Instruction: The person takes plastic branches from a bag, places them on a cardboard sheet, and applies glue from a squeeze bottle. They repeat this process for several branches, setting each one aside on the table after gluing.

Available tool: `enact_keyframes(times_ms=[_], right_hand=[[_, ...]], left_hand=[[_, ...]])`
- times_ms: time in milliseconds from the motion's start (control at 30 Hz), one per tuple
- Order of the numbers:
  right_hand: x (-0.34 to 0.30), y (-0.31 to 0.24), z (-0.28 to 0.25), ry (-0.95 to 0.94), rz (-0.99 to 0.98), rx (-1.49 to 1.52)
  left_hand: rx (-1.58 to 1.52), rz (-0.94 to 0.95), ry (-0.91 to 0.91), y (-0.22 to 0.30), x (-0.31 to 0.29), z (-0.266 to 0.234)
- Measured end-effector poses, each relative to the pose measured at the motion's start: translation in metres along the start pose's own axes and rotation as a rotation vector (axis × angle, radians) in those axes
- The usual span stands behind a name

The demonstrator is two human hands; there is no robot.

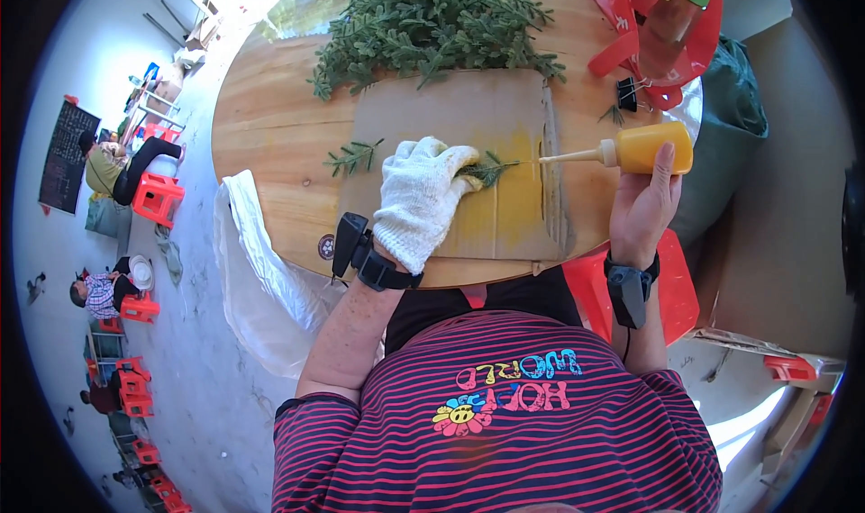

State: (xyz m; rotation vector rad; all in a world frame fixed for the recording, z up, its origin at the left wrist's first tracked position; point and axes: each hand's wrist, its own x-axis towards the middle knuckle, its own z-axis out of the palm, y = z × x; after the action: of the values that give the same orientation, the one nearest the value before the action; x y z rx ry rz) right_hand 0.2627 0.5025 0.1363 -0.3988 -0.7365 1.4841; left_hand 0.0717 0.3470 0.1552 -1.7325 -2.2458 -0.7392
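Note:
My left hand (423,191), in a white knit glove, pinches a small green sprig (489,169) whose stem points right. Bare, my right hand (646,205) grips a yellow squeeze bottle (656,148) lying sideways. Its long pale nozzle (568,156) points left, with its tip close to the stem's end; whether they touch I cannot tell. Both hands are over a cardboard sheet (396,108) smeared with yellow on its right half. Another loose sprig (353,157) lies at the cardboard's left, beside my gloved hand.
A big heap of green sprigs (432,27) covers the far part of the round wooden table (261,108). At the far right stand a red bag (622,13) with a green-lidded bottle (671,13) and a black binder clip (627,94). White cloth (261,270) hangs at the left edge.

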Motion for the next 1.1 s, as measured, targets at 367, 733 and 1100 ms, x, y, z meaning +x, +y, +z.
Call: enact_keyframes(times_ms=[367, 733, 1100], right_hand=[[0.003, -0.016, -0.026, 0.031, 0.001, -0.003], [-0.019, -0.014, -0.008, -0.093, 0.235, 0.180], [-0.043, -0.013, 0.027, -0.080, 0.635, 0.573]], left_hand=[[0.155, -0.081, 0.099, -0.016, -0.007, -0.030], [0.345, -0.353, 0.167, -0.100, -0.037, -0.090], [-0.777, -0.154, 0.108, 0.008, -0.031, -0.051]])
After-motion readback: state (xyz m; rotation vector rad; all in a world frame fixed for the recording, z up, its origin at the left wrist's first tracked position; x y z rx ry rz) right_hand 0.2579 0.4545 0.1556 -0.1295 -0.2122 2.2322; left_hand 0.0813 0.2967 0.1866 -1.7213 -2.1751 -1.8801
